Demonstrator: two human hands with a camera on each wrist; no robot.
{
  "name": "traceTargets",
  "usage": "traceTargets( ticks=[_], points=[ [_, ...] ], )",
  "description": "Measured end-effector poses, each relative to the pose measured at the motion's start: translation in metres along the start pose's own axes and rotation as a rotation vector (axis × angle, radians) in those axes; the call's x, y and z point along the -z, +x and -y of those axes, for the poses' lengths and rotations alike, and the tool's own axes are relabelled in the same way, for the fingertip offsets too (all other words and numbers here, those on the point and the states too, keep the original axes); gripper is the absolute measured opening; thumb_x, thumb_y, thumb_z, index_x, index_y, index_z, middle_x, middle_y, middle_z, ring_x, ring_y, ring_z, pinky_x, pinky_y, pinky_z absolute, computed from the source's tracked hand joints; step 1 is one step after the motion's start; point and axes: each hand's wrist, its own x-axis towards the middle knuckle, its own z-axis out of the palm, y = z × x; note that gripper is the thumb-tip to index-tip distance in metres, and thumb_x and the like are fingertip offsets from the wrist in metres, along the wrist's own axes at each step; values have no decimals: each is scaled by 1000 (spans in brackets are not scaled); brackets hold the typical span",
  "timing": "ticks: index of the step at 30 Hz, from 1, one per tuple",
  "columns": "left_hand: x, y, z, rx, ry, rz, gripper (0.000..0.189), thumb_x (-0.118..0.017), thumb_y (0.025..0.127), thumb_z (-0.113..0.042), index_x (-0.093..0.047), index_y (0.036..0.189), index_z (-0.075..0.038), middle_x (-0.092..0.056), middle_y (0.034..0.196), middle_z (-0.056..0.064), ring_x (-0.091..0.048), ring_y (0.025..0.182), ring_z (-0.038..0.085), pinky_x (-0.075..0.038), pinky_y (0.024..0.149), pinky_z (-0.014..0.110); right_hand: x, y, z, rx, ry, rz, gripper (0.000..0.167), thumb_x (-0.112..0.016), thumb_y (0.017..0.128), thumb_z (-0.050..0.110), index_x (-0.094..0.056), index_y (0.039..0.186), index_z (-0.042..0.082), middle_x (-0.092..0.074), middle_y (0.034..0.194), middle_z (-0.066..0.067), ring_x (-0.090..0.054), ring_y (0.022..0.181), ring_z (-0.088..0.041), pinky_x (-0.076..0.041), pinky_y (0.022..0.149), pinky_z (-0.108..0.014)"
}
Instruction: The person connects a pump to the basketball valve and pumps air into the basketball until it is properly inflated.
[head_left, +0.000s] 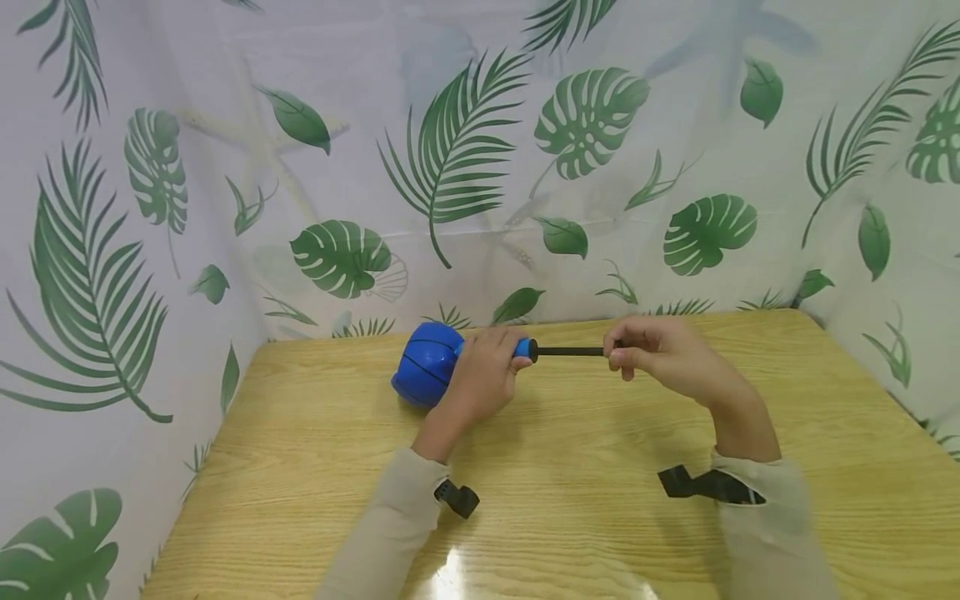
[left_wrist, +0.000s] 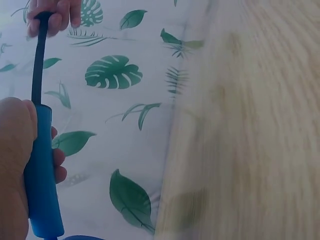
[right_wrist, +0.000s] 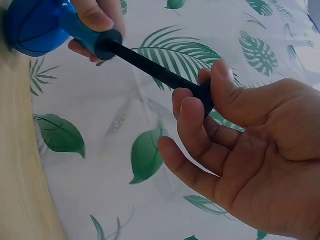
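Note:
My left hand [head_left: 486, 371] grips the blue barrel of a hand pump [left_wrist: 42, 175], which lies level above the table. At the barrel's left end sits a blue ball [head_left: 426, 367] with black lines, its surface dented and partly hidden by the left hand. The pump's black rod [right_wrist: 155, 68] is drawn out of the barrel to the right. Thumb and fingers of my right hand [head_left: 663, 354] pinch the black knob [right_wrist: 205, 97] at the rod's far end, with the lower fingers loosely curled below it.
The wood-grain table [head_left: 570, 500] spreads under both arms. Behind it and along the sides hangs a white cloth [head_left: 480, 275] printed with green leaves. A black camera strap [head_left: 712, 485] sits on the right sleeve, and another camera [head_left: 456, 497] on the left.

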Motion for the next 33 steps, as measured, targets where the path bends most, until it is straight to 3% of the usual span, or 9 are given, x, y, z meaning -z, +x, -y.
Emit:
traceTargets(
  ticks=[9,18,27,33],
  points=[
    [-4,-1,-17,-18,37,63,37,-47,107,-34,-60,131,-9,-66,124,6,-61,122,24,-47,107,47,-28,21,-7,5,34,63,7,-63,98,-2,-65,92,1,-60,81,-9,-60,67,-17,-53,64,-27],
    [-5,-3,-22,-59,34,54,36,-49,107,-33,-61,129,-8,-67,118,5,-62,115,21,-51,101,43,-44,28,-12,-27,56,90,7,-61,99,-2,-64,94,1,-60,83,-14,-59,69,-17,-54,65,-27],
    [4,-1,-15,-24,-72,74,37,-46,107,-36,-60,131,-11,-67,122,4,-62,117,20,-49,104,43,-25,19,-4,-12,57,118,7,-61,102,9,-65,100,3,-59,88,-11,-60,74,-17,-55,69,-29],
    [8,0,-7,-4,-67,32,39,-47,107,-35,-60,133,-9,-66,133,8,-59,129,26,-47,109,47,5,-6,2,26,78,36,7,-58,103,7,-64,100,3,-60,90,-5,-60,74,-19,-54,70,-28]
  ],
)
